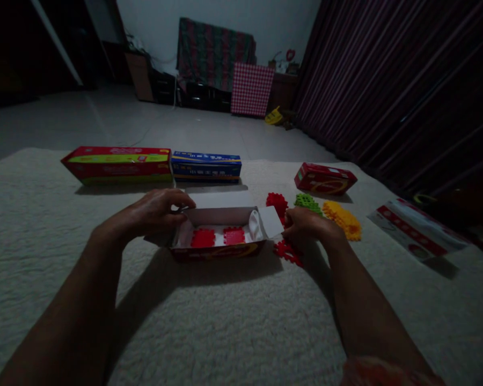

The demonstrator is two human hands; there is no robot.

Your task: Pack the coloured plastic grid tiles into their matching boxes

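Note:
An open red cardboard box (217,253) lies on the light quilted mat with its flaps folded out. Inside it are two red toothed plastic pieces (203,237) and a crumpled white item (255,225) at the right end. My left hand (156,212) grips the box's back left corner between thumb and fingers. At the other end, my right hand (309,222) has its fingers pinched beside the tip of the right flap (270,221), among loose red toothed pieces (277,201). What those fingers hold is hidden.
Green pieces (307,202) and yellow pieces (343,221) lie right of my right hand. A long red-and-green box (121,166) and a blue box (206,167) stand behind. Farther right are a small red box (325,179) and a white-and-red package (416,228).

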